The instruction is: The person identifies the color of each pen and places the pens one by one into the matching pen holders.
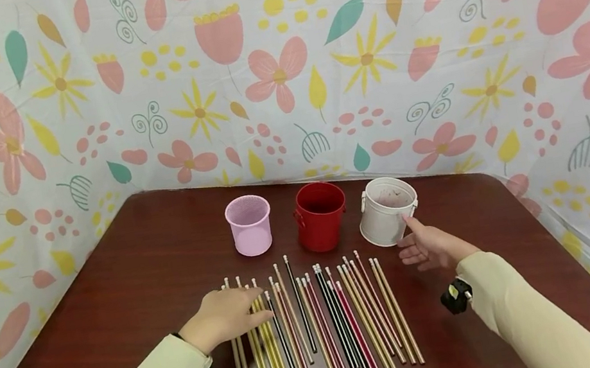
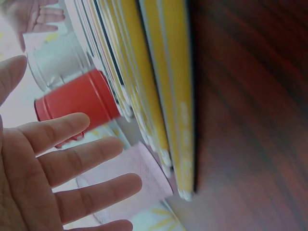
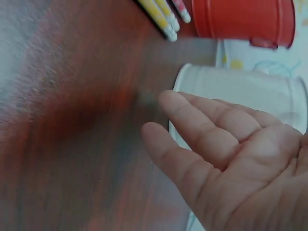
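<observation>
Many pencils (image 1: 300, 303) lie side by side in a loose row on the table, in yellow, gold, black and dark red, white eraser ends pointing away from me. My left hand (image 1: 229, 315) hovers over the left end of the row, holding nothing. In the left wrist view its fingers (image 2: 91, 159) are spread, and yellow pencils (image 2: 174, 96) lie beyond them. My right hand (image 1: 431, 247) is held by the white bucket (image 1: 386, 221), right of the pencils. The right wrist view shows that hand's fingers (image 3: 192, 120) loosely extended in front of the bucket, with nothing in them.
Behind the pencils stand a pink mesh cup (image 1: 252, 233), a red bucket (image 1: 319, 229) and the white bucket in a line. The dark wooden table (image 1: 130, 283) meets a flower-patterned cloth (image 1: 285, 127) at its back and sides.
</observation>
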Demonstrator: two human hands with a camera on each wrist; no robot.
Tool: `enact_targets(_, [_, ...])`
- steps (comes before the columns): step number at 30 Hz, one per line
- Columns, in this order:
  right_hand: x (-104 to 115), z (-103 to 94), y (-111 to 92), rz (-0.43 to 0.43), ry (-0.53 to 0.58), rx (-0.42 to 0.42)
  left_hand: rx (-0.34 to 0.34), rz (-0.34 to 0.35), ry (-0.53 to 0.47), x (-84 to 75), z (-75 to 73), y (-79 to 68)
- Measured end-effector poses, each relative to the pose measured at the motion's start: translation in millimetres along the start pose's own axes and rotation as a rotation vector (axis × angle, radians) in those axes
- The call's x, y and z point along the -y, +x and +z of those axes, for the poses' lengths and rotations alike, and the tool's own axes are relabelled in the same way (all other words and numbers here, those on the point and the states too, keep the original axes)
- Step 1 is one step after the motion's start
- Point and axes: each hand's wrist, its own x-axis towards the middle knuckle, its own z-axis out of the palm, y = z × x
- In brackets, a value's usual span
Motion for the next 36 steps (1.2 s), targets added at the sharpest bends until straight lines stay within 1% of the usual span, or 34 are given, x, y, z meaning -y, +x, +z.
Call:
enact_targets(3, [-1.8,-8.7,7.4,0.024,0.088,0.045,0.008,-0.052,-0.002,7.0,-1.4,-3.4])
enact_targets(6, [-1.3,-16.0,13.6,0.046,0.127,0.058,0.016,-0.099,-0.007,13.0,-2.4,-6.1])
enact_targets(9, [-1.4,-20.9,18.3,0.059,0.129,0.071,0.027,-0.129,-0.019,17.8,-2.0,-7.6])
enact_targets(13, [-2.0,-22.4,19.6,0.061,0.117,0.072,0.026,-0.151,-0.039,24.5,-0.5,-8.5])
enact_targets(17, [-1.9,-20.6,19.7,0.052,0.098,0.066,0.045,-0.175,-0.017,35.2,-0.8,-10.2])
enact_targets(20, [1.4,-21.6,18.5,0.052,0.081,0.045,0.056,-0.196,-0.005,43.6,-2.6,-10.2])
enact_targets(23, [5.8,-27.2,16.8,0.061,0.054,0.041,0.067,-0.217,-0.018,48.1,-2.5,-9.1])
enact_targets(26, [6.9,-33.8,15.0,0.072,0.032,0.052,0.079,-0.235,-0.025,50.4,1.4,-8.4])
enact_targets(31, [1.6,-37.3,14.7,0.090,0.027,0.066,0.092,-0.246,-0.068,53.8,4.7,-2.2])
enact_targets(36, [-4.5,-35.2,16.9,0.097,0.072,0.065,0.131,-0.261,-0.137,55.0,3.4,6.7])
